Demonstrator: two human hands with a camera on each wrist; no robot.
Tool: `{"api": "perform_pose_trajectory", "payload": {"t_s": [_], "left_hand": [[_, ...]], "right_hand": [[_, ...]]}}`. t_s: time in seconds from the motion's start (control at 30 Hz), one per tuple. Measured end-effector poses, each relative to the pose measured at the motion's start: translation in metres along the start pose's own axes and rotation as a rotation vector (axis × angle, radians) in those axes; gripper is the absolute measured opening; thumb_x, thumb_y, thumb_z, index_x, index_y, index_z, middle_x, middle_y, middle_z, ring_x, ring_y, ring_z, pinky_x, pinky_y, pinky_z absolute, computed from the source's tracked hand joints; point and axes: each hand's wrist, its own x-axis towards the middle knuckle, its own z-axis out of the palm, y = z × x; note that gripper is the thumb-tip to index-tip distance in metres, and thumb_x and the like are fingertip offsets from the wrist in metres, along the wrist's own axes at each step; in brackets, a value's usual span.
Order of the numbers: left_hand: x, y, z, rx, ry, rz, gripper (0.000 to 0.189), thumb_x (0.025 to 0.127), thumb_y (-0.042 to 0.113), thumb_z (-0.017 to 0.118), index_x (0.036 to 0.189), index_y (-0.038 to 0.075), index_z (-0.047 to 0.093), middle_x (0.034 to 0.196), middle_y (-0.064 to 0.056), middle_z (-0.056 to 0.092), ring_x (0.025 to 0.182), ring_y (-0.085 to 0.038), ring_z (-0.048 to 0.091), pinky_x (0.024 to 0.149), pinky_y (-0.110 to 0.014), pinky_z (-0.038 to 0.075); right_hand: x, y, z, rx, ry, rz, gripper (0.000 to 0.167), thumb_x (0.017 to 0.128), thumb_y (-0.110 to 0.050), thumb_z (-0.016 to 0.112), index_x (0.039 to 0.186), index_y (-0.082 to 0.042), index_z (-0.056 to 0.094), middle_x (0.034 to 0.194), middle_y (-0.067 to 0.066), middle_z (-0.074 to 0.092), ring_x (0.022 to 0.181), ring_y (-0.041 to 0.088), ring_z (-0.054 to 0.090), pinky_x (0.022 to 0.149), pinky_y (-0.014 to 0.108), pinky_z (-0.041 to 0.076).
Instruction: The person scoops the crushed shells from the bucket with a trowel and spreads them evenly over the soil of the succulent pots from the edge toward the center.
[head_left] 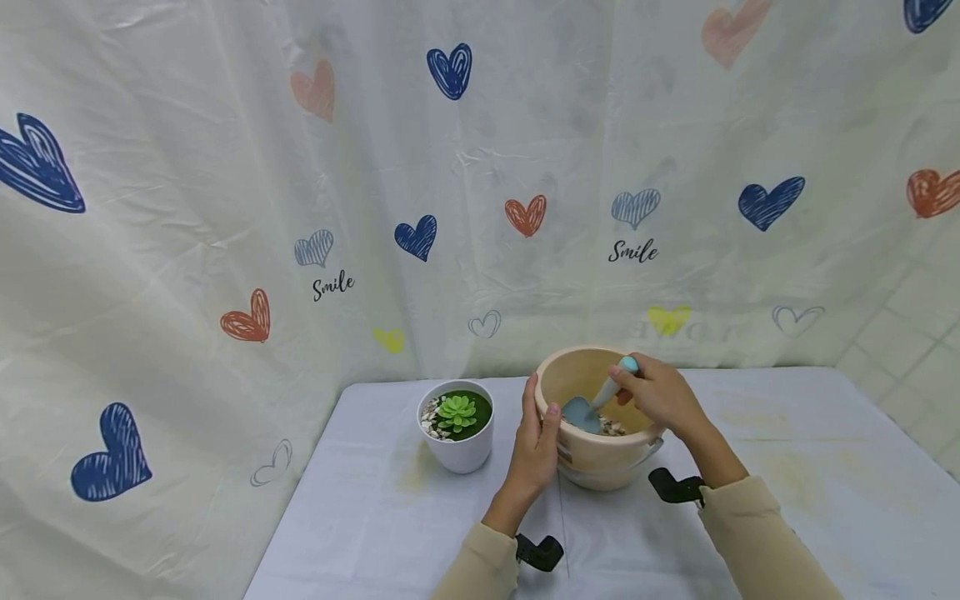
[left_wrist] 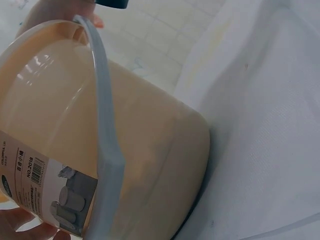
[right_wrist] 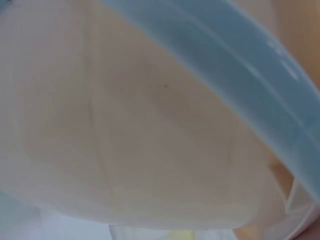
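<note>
A peach bucket stands on the table, with small pale pebbles visible inside. My left hand holds its left side, thumb near the rim. In the left wrist view, fingertips show beside the bucket's printed label. My right hand reaches over the rim and grips the pale handle of a small blue shovel. The shovel's blade is down inside the bucket by the pebbles. A grey-blue carrying handle hangs across the bucket's outside in the right wrist view.
Left of the bucket stands a white pot with a green succulent and pale stones. A white cloth covers the table. Behind it hangs a curtain printed with hearts.
</note>
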Motion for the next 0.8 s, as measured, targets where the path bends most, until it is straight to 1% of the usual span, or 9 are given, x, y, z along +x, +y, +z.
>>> {"api": "perform_pose_trajectory", "payload": {"t_s": [0.13, 0.2, 0.37, 0.43, 0.5, 0.6, 0.73, 0.8], "left_hand": [[0.0001, -0.0003, 0.0001, -0.006, -0.001, 0.006, 0.059, 0.110, 0.047, 0.033, 0.162, 0.042, 0.006, 0.164, -0.006, 0.037, 0.148, -0.023, 0.043, 0.121, -0.053, 0.033], [0.0002, -0.0001, 0.0004, -0.006, 0.001, 0.010, 0.059, 0.110, 0.046, 0.033, 0.163, 0.041, 0.007, 0.164, -0.006, 0.037, 0.147, -0.024, 0.044, 0.120, -0.053, 0.034], [0.0009, 0.0006, 0.0010, -0.002, 0.003, 0.017, 0.058, 0.112, 0.037, 0.034, 0.163, 0.039, 0.007, 0.168, -0.001, 0.030, 0.150, -0.022, 0.039, 0.121, -0.053, 0.033], [0.0012, 0.0005, 0.0010, -0.004, 0.002, 0.019, 0.058, 0.112, 0.034, 0.034, 0.163, 0.039, 0.007, 0.167, -0.003, 0.031, 0.150, -0.023, 0.039, 0.121, -0.053, 0.033], [0.0010, 0.0001, 0.0009, -0.003, 0.000, 0.019, 0.058, 0.112, 0.035, 0.034, 0.163, 0.039, 0.006, 0.166, -0.005, 0.033, 0.150, -0.024, 0.039, 0.121, -0.053, 0.033], [0.0009, -0.0005, 0.0007, -0.001, -0.001, 0.018, 0.058, 0.112, 0.034, 0.034, 0.163, 0.040, 0.006, 0.166, -0.004, 0.032, 0.151, -0.024, 0.038, 0.121, -0.053, 0.033], [0.0008, -0.0013, 0.0007, 0.000, 0.000, 0.020, 0.058, 0.112, 0.032, 0.034, 0.162, 0.042, 0.006, 0.168, 0.000, 0.028, 0.152, -0.023, 0.036, 0.121, -0.053, 0.033], [0.0008, -0.0016, 0.0007, 0.000, 0.000, 0.023, 0.058, 0.112, 0.034, 0.033, 0.162, 0.042, 0.006, 0.168, 0.000, 0.028, 0.152, -0.024, 0.037, 0.121, -0.054, 0.034]], "right_hand": [[0.0009, 0.0020, -0.0021, 0.074, -0.003, 0.018, 0.039, 0.107, -0.042, 0.050, 0.106, -0.006, 0.062, 0.089, 0.008, 0.074, 0.080, 0.016, 0.067, 0.069, 0.033, 0.051], [0.0011, 0.0028, -0.0031, 0.109, -0.001, 0.023, 0.038, 0.108, -0.041, 0.050, 0.106, -0.005, 0.061, 0.090, 0.010, 0.074, 0.082, 0.018, 0.067, 0.069, 0.034, 0.052], [0.0008, 0.0030, -0.0048, 0.150, 0.001, 0.030, 0.038, 0.108, -0.040, 0.049, 0.107, -0.004, 0.061, 0.091, 0.012, 0.073, 0.084, 0.024, 0.068, 0.069, 0.033, 0.054], [0.0007, 0.0032, -0.0050, 0.159, 0.005, 0.029, 0.038, 0.108, -0.040, 0.049, 0.109, -0.004, 0.062, 0.091, 0.012, 0.073, 0.084, 0.024, 0.068, 0.069, 0.033, 0.054], [0.0006, 0.0035, -0.0051, 0.174, 0.006, 0.030, 0.038, 0.108, -0.039, 0.049, 0.112, -0.003, 0.062, 0.091, 0.013, 0.073, 0.084, 0.025, 0.068, 0.069, 0.033, 0.054], [0.0006, 0.0045, -0.0048, 0.195, 0.011, 0.036, 0.039, 0.108, -0.039, 0.049, 0.115, -0.002, 0.062, 0.092, 0.015, 0.073, 0.086, 0.028, 0.069, 0.068, 0.032, 0.055], [0.0015, 0.0062, -0.0045, 0.213, 0.013, 0.041, 0.042, 0.108, -0.040, 0.049, 0.120, -0.001, 0.061, 0.093, 0.017, 0.073, 0.084, 0.025, 0.069, 0.068, 0.032, 0.056], [0.0021, 0.0072, -0.0046, 0.224, 0.016, 0.041, 0.043, 0.108, -0.039, 0.049, 0.122, 0.000, 0.060, 0.093, 0.017, 0.073, 0.083, 0.022, 0.068, 0.068, 0.033, 0.056]]}}
